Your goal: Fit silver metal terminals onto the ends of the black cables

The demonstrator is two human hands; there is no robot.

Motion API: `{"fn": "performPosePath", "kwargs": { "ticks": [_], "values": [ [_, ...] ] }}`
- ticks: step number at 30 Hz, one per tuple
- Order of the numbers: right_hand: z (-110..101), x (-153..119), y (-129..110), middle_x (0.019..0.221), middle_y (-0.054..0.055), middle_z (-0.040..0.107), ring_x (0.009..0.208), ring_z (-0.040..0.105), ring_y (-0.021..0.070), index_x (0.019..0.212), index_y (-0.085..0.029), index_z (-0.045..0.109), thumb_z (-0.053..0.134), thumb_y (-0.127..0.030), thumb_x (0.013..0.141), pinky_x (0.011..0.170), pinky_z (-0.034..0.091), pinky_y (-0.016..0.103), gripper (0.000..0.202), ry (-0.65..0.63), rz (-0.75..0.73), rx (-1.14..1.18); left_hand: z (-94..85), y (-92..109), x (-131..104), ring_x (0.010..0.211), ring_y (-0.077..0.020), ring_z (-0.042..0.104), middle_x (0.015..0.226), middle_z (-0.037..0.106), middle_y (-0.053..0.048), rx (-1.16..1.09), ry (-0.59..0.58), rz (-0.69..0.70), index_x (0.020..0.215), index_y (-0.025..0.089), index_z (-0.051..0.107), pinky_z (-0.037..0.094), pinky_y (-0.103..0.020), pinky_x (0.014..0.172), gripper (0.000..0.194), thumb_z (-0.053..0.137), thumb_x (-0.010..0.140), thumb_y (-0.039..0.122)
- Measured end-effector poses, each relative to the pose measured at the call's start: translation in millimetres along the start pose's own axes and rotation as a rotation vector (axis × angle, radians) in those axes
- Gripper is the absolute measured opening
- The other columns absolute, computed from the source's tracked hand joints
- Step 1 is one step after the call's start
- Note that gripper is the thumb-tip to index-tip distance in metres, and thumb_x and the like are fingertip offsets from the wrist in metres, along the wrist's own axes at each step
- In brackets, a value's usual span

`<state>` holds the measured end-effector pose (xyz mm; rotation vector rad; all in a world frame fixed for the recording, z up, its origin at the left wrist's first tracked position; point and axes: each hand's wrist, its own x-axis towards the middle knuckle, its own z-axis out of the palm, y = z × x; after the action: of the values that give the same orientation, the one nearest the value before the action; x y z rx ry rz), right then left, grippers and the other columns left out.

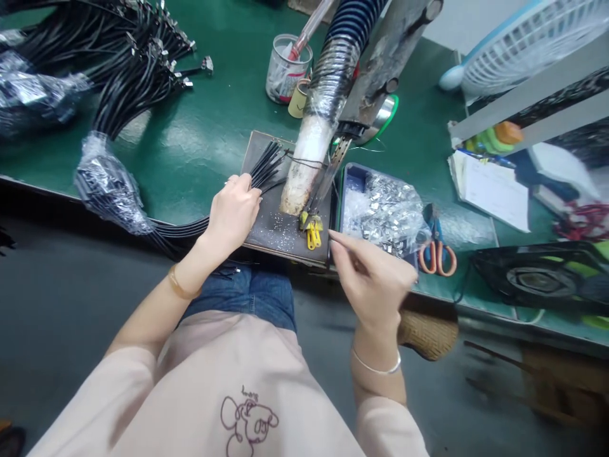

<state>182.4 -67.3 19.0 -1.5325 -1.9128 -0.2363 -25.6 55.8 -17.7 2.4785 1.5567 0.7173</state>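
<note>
My left hand (pixel 234 212) is closed round a bundle of black cables (pixel 266 166), whose cut ends lie over a dark board (pixel 271 238). The rest of the bundle runs left to a plastic-wrapped part (pixel 109 184). My right hand (pixel 368 270) has its thumb and fingertips pinched together near the board's right edge; whatever is between them is too small to make out. Between the hands, a yellow-handled tool tip (pixel 313 231) stands under a metal arm, beside a white-wrapped hose end (pixel 304 165). White specks are scattered on the board.
Right of the board is a blue tray (pixel 349 190) with bagged small metal parts. Orange-handled scissors (pixel 438 254), a notepad (pixel 495 193), a black fan (pixel 547 279) and a white fan (pixel 547 51) are farther right. More cable bundles (pixel 137 76) lie back left, a clear cup (pixel 285 70) behind the board.
</note>
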Motion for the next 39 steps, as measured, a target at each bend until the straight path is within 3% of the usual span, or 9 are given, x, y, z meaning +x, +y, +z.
{"fn": "performPosePath", "kwargs": {
  "ticks": [5,10,12,16,22,25,31,36,39],
  "values": [
    [-48,-22,3,0.065,-0.005,0.07,0.045,0.058,0.0124,0.119,-0.032,0.071,0.065,-0.02,0.092,0.047,0.043,0.028,0.03,0.317,0.125,-0.014,-3.9,-9,2,0.075,-0.0227,0.063,0.073,0.064,-0.005,-0.261,0.133,-0.134,0.073,0.019,0.062,0.052,-0.036,0.074,0.012,0.062,0.078,0.009],
    [-65,-16,50,0.07,0.001,0.075,0.064,0.074,0.0202,0.098,-0.023,0.067,0.059,-0.035,0.095,0.06,0.051,0.031,0.015,-0.065,0.399,-0.142,-29.9,-19,-30,0.039,-0.0094,0.045,0.05,0.05,0.006,-1.132,0.234,-0.446,0.075,0.022,0.056,0.03,-0.021,0.039,0.016,0.072,0.074,0.024],
    [-63,-10,73,0.069,0.002,0.074,0.066,0.074,0.0215,0.083,-0.023,0.065,0.057,-0.043,0.095,0.063,0.051,0.033,0.024,-0.218,0.383,-0.14,-38.8,-20,-46,0.037,-0.0076,0.044,0.053,0.056,0.005,-1.338,-0.002,-0.405,0.078,0.021,0.061,0.029,-0.019,0.037,0.02,0.078,0.075,0.03],
    [-52,1,105,0.06,0.002,0.069,0.057,0.067,0.0189,0.065,-0.023,0.061,0.066,-0.054,0.087,0.057,0.047,0.03,0.038,-0.47,0.39,0.035,-44.1,-15,-63,0.044,-0.0081,0.047,0.052,0.058,0.002,-1.28,-0.684,-0.002,0.078,0.016,0.076,0.039,-0.019,0.046,0.006,0.08,0.075,0.02],
    [-44,11,112,0.054,0.0,0.065,0.052,0.061,0.0154,0.06,-0.023,0.061,0.075,-0.057,0.077,0.049,0.041,0.025,0.041,-0.589,0.471,0.2,-27.7,21,-56,0.053,-0.0087,0.042,0.057,0.055,0.003,-1.219,-1.045,0.268,0.094,0.015,0.083,0.036,-0.019,0.049,0.018,0.08,0.076,0.016],
    [-41,8,112,0.058,0.001,0.067,0.052,0.06,0.0144,0.061,-0.021,0.061,0.074,-0.057,0.077,0.05,0.045,0.026,0.041,-0.546,0.48,0.252,-15.1,43,-56,0.052,-0.0089,0.045,0.058,0.06,0.001,-1.217,-0.881,0.161,0.084,0.014,0.082,0.037,-0.019,0.049,0.01,0.073,0.082,0.019],
    [-39,-5,103,0.067,0.001,0.068,0.058,0.064,0.015,0.066,-0.021,0.061,0.076,-0.045,0.076,0.054,0.054,0.027,0.03,-0.267,0.521,0.302,-0.5,55,-58,0.05,-0.0091,0.053,0.056,0.061,0.002,-1.313,-0.211,-0.422,0.083,0.014,0.072,0.043,-0.02,0.052,0.01,0.071,0.08,0.024],
    [-38,-12,55,0.079,0.0,0.069,0.058,0.069,0.0157,0.072,-0.023,0.061,0.081,-0.026,0.078,0.051,0.059,0.029,0.021,0.195,0.492,0.376,-6.1,52,-53,0.043,-0.006,0.043,0.052,0.059,0.004,-1.458,-0.19,-0.513,0.08,0.016,0.068,0.036,-0.02,0.044,0.018,0.079,0.075,0.028],
    [-24,-17,22,0.075,-0.001,0.069,0.055,0.068,0.014,0.072,-0.022,0.062,0.081,-0.019,0.079,0.051,0.06,0.028,0.02,0.226,0.44,0.54,-10.3,56,-51,0.045,-0.0069,0.047,0.053,0.059,0.004,-1.453,-0.219,-0.511,0.079,0.015,0.068,0.04,-0.02,0.046,0.018,0.08,0.075,0.028]
  ]
}}
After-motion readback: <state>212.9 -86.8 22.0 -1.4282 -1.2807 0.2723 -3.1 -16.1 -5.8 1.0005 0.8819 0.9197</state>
